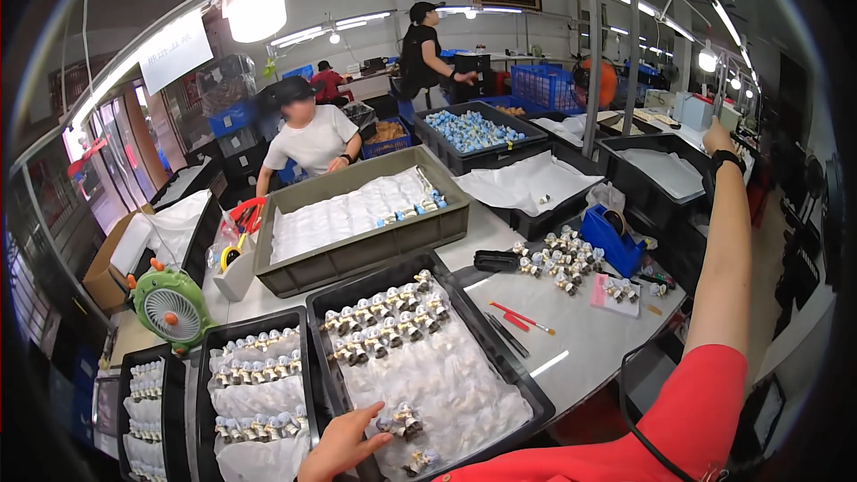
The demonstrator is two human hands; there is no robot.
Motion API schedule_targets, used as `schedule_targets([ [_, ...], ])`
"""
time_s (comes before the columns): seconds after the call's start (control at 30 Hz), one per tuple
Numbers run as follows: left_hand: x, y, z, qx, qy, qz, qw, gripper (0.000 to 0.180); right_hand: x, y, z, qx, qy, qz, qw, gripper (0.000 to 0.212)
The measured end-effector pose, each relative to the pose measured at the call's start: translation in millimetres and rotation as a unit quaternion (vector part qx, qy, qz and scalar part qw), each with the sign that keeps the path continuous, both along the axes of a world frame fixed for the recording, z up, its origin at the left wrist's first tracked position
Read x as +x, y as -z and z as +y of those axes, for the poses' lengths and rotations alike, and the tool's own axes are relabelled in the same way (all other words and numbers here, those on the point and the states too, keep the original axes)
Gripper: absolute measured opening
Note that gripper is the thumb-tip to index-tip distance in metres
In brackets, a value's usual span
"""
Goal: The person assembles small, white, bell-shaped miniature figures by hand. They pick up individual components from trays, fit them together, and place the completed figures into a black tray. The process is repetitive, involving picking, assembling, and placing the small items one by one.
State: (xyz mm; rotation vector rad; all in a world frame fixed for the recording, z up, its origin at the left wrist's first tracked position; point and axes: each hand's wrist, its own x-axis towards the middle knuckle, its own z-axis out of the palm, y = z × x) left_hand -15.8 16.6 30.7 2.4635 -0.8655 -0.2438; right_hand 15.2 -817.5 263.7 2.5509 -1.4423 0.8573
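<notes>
My left hand (346,444) reaches over the near edge of a black tray (531,393) lined with white tissue, its index finger and thumb spread. Just beyond the fingertips stands a small figurine (406,419) with a pale top and dark base; another figurine (420,461) lies nearer me. Two rows of similar figurines (386,319) fill the tray's far part. My right arm is stretched up to the far right. The right hand (719,137) appears closed there, around or against something thin that I cannot make out, near a pale box (693,111).
Two more black trays of figurines (259,370) stand left, beside a green fan (172,311). Beyond is a large olive bin (361,254). On the table lie loose figurines (562,259), red-handled brushes (520,319) and a blue tape dispenser (612,239). A person (312,138) works opposite.
</notes>
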Motion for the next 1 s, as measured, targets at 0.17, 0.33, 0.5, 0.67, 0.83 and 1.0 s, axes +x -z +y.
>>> schedule_targets([
  [0.17, -1.7, 5.3, 7.8, -0.013, 0.001, 0.005, 1.000, 0.057, 33.1, -14.2, 155.9, 0.145, -0.192, -0.014, 0.970, 0.042],
  [0.33, 4.7, 8.8, 2.3, -0.025, 0.032, -0.015, 0.999, 0.056, 56.5, -4.6, 255.3, 0.100, -0.438, 0.094, 0.888, 0.058],
  [0.5, -0.1, -0.5, 0.8, -0.001, 0.028, -0.030, 0.999, 0.055, 58.4, 35.0, 406.9, 0.081, -0.681, 0.161, 0.710, 0.046],
  [0.67, 2.4, 12.5, 2.9, -0.012, 0.014, -0.051, 0.999, 0.053, 25.7, 84.8, 535.1, 0.173, -0.768, 0.327, 0.523, 0.045],
  [0.83, -1.0, 9.1, 0.2, -0.022, 0.004, -0.031, 0.999, 0.052, -0.4, 142.4, 583.7, 0.185, -0.778, 0.430, 0.419, 0.049],
  [1.0, -7.4, 2.9, -6.8, -0.069, -0.005, 0.002, 0.998, 0.044, -0.6, 192.0, 597.8, 0.166, -0.771, 0.436, 0.433, 0.055],
])
